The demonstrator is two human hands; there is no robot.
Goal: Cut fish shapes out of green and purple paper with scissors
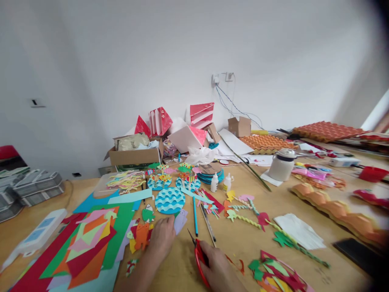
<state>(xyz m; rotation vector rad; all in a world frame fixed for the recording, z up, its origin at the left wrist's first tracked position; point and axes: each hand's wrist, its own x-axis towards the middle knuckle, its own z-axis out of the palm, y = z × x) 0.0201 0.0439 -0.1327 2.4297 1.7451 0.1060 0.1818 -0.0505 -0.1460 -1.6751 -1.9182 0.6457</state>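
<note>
My right hand [217, 263] grips a pair of red-handled scissors [199, 259], whose dark blades point up and to the left. To its left, my left hand [164, 233] is closed with its fingers curled around the edge of a small piece of purple paper [181, 220]; its fingertips are partly hidden. Beside that hand lie an orange paper animal cutout [142, 236] and a green-and-white cutout [148, 213]. Just beyond the scissors are a blue pen [195, 219] and a dark-tipped pen [208, 223]. A round blue wavy-striped disc [170, 200] lies ahead of both hands.
Stacked coloured paper sheets [91, 243] cover the left side, near a white power strip [39, 233]. Glue bottles [214, 182] stand mid-table. Paper scraps [276, 271], a white napkin [299, 231] and a lidded jar [282, 167] are on the right. A cardboard box [135, 157] sits behind.
</note>
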